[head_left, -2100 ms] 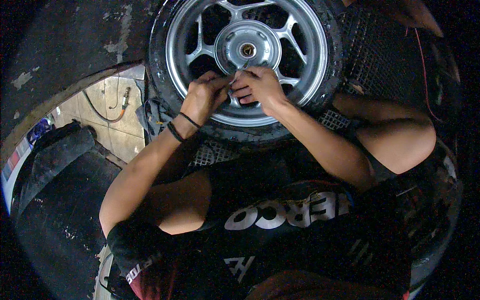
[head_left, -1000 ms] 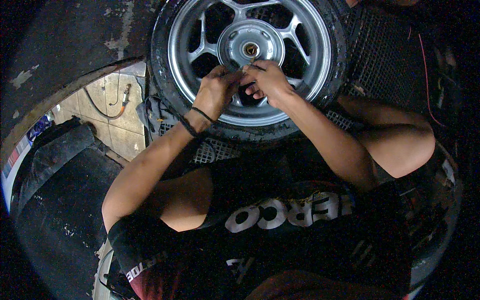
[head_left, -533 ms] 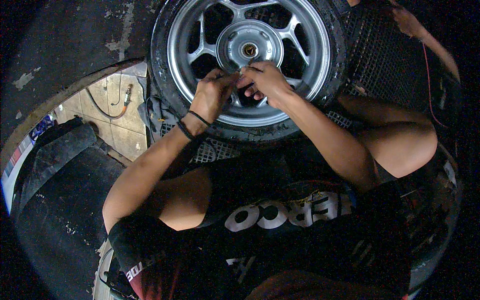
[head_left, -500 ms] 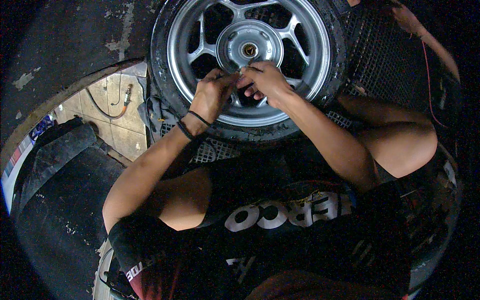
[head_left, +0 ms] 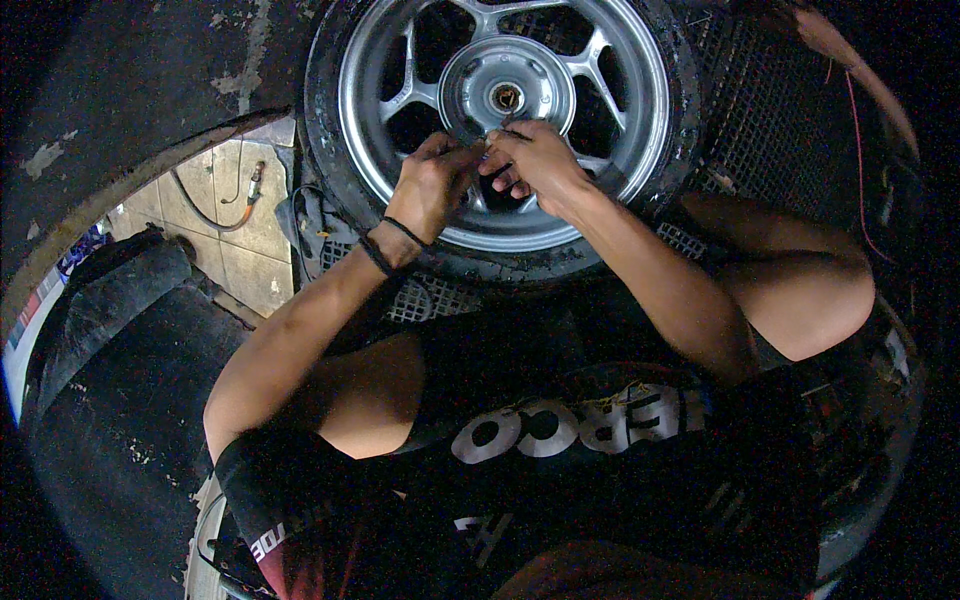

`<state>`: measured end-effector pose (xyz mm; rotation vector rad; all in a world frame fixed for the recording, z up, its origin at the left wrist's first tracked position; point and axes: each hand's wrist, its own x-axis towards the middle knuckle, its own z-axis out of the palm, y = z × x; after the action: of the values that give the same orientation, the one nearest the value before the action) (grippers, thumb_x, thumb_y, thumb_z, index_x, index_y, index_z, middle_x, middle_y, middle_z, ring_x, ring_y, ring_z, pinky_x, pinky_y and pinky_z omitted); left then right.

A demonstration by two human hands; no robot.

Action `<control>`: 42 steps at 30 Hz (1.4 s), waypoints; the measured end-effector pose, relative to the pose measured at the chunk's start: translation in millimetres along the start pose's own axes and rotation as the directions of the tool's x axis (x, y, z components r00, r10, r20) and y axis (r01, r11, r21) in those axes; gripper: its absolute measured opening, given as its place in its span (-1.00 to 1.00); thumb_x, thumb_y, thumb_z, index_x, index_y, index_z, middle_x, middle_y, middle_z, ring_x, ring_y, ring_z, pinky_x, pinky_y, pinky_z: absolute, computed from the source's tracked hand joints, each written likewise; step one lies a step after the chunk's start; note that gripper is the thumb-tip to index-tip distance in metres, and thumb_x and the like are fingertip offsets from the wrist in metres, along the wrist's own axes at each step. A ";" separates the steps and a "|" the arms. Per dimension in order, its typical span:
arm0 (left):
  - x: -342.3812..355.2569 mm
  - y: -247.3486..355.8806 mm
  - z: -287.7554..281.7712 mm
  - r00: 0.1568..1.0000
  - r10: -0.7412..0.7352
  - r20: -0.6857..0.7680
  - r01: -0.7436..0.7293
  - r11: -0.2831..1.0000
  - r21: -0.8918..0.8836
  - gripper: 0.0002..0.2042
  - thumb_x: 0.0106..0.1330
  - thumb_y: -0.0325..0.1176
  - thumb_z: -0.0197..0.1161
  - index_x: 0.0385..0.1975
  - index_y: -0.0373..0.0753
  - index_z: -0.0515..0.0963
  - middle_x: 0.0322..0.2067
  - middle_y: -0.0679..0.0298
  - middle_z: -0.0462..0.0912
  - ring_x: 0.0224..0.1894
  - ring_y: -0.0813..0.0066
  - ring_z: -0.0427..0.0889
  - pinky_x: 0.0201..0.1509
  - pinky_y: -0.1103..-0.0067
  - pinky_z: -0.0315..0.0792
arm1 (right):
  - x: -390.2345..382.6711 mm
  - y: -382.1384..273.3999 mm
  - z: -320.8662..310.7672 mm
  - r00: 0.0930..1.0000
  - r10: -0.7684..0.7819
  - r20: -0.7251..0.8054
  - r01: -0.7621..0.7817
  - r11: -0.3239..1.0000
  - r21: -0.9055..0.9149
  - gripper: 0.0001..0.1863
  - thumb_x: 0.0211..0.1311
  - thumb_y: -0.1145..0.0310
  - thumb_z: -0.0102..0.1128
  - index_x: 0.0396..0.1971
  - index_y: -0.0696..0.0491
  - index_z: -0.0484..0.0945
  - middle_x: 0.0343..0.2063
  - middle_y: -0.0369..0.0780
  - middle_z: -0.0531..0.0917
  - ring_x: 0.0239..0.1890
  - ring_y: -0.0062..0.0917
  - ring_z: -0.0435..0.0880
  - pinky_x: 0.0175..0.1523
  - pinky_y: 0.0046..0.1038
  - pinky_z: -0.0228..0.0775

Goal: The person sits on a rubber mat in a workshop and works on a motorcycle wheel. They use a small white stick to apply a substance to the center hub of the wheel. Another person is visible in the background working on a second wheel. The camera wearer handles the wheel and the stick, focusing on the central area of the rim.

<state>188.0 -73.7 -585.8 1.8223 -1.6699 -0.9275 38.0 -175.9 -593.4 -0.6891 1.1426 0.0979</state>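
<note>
A silver five-spoke wheel (head_left: pixel 595 62) with a black tyre (head_left: pixel 677 120) lies flat before me, its hub (head_left: pixel 475 80) facing up with a brass-coloured centre. Just below the hub, my left hand (head_left: pixel 430 185), with dark bands at its wrist, is closed in a pinch, its fingertips meeting those of my right hand (head_left: pixel 535 165). My right hand is closed too, thumb and forefinger together and the other fingers curled over the lower spokes. Whatever small thing sits between the fingertips is too hidden to name.
A black mesh mat (head_left: pixel 760 100) lies under the wheel. A hose with an orange section (head_left: pixel 245 215) rests on tiles (head_left: pixel 270 270) to the left, near a dark cloth (head_left: pixel 300 225). Another person's arm (head_left: pixel 870 90) reaches in at top right, beside a thin red cord (head_left: pixel 860 200).
My hands stay pinched below the hub with slight finger movement. The other person's arm has come into view at top right since the frame from one second ago.
</note>
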 end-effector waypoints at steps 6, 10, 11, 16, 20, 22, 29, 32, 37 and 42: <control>5.5 6.2 0.5 1.000 0.004 -0.002 -0.004 1.000 0.007 -0.68 0.11 -0.56 0.22 -0.09 -0.27 0.61 -0.35 -0.03 0.60 -0.24 0.06 0.59 -0.17 0.32 0.51 | 5.2 4.3 -0.8 0.999 -0.009 -0.034 0.009 1.000 0.011 -0.81 0.38 0.30 0.00 -0.20 0.10 0.48 -0.51 -0.22 0.66 -0.68 -0.60 0.56 -0.69 -0.60 0.27; 4.7 2.1 7.2 0.999 0.021 -0.049 -0.022 0.999 -0.026 -0.68 0.11 -0.57 0.21 -0.10 -0.25 0.61 -0.35 -0.03 0.59 -0.27 0.04 0.58 -0.19 0.31 0.50 | 5.1 3.3 0.6 0.998 -0.016 -0.054 0.016 1.000 0.002 -0.81 0.37 0.30 0.02 -0.22 0.10 0.50 -0.54 -0.23 0.64 -0.71 -0.63 0.52 -0.72 -0.60 0.21; 4.1 1.3 9.0 0.998 0.015 -0.063 -0.018 0.999 -0.047 -0.68 0.10 -0.57 0.21 -0.10 -0.24 0.61 -0.35 -0.03 0.58 -0.28 0.03 0.58 -0.20 0.30 0.50 | 4.4 2.8 0.4 0.999 -0.016 -0.047 0.016 1.000 -0.001 -0.81 0.37 0.29 0.02 -0.21 0.10 0.49 -0.54 -0.24 0.63 -0.70 -0.64 0.50 -0.71 -0.62 0.18; 2.5 5.7 16.8 0.997 -0.061 -0.039 0.061 0.998 0.003 -0.72 0.16 -0.55 0.18 -0.12 -0.19 0.63 -0.31 0.05 0.59 -0.31 0.13 0.62 -0.28 0.39 0.54 | 2.0 -0.8 -4.9 0.998 0.005 -0.070 -0.010 0.998 -0.060 -0.80 0.37 0.28 0.05 -0.21 0.11 0.49 -0.53 -0.25 0.58 -0.69 -0.66 0.41 -0.70 -0.65 0.09; 0.8 7.2 17.9 0.993 -0.118 -0.022 0.118 0.993 -0.003 -0.72 0.20 -0.54 0.18 -0.10 -0.16 0.63 -0.27 0.07 0.59 -0.32 0.19 0.64 -0.32 0.42 0.56 | 3.8 1.9 -7.0 0.998 -0.012 -0.054 0.011 1.000 -0.019 -0.80 0.37 0.29 0.05 -0.21 0.12 0.49 -0.52 -0.24 0.58 -0.68 -0.66 0.40 -0.71 -0.65 0.07; 3.5 7.0 13.9 0.997 -0.070 -0.041 0.070 0.997 0.013 -0.72 0.15 -0.55 0.19 -0.13 -0.19 0.63 -0.36 0.01 0.56 -0.32 0.08 0.59 -0.25 0.33 0.51 | 4.7 1.6 -4.7 0.998 -0.015 -0.054 0.015 1.000 0.011 -0.81 0.37 0.29 0.05 -0.21 0.11 0.49 -0.52 -0.24 0.58 -0.68 -0.66 0.40 -0.71 -0.65 0.06; 8.2 12.7 0.8 0.998 -0.064 -0.003 0.065 0.997 0.033 -0.70 0.17 -0.55 0.15 -0.11 -0.17 0.64 -0.30 -0.06 0.61 -0.24 0.04 0.56 -0.13 0.32 0.50 | 1.6 0.9 2.7 0.995 -0.047 -0.092 0.053 0.997 0.059 -0.81 0.37 0.30 0.05 -0.23 0.13 0.50 -0.51 -0.26 0.56 -0.68 -0.67 0.36 -0.71 -0.67 0.02; 9.5 3.3 7.9 0.987 0.125 -0.102 -0.116 0.989 0.091 -0.71 0.15 -0.51 0.22 -0.12 -0.11 0.65 -0.35 0.09 0.56 -0.41 0.21 0.60 -0.40 0.42 0.51 | 0.3 0.2 1.5 0.992 -0.059 -0.109 0.064 0.997 0.043 -0.82 0.36 0.31 0.07 -0.24 0.13 0.50 -0.51 -0.27 0.55 -0.68 -0.70 0.34 -0.72 -0.68 -0.01; 6.7 3.0 21.5 0.993 -0.017 -0.120 0.022 0.999 0.044 -0.74 0.16 -0.47 0.28 -0.13 -0.13 0.65 -0.39 0.10 0.56 -0.40 0.21 0.59 -0.38 0.41 0.50 | 2.5 0.9 -4.3 0.992 -0.079 -0.099 0.081 0.997 0.014 -0.81 0.34 0.31 0.10 -0.26 0.15 0.51 -0.53 -0.25 0.56 -0.70 -0.73 0.30 -0.74 -0.69 -0.05; 4.5 9.4 33.7 0.984 -0.076 -0.164 0.080 0.997 0.017 -0.75 0.15 -0.47 0.31 -0.14 -0.19 0.65 -0.41 0.05 0.57 -0.37 0.17 0.60 -0.31 0.40 0.51 | 1.6 0.3 -12.6 0.988 -0.116 -0.099 0.112 0.993 -0.044 -0.79 0.32 0.30 0.12 -0.29 0.16 0.51 -0.55 -0.25 0.58 -0.75 -0.74 0.27 -0.75 -0.68 -0.05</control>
<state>156.4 -76.5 -601.1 1.9358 -1.5254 -0.7705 28.5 -183.0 -597.9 -0.7995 1.1983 -0.0125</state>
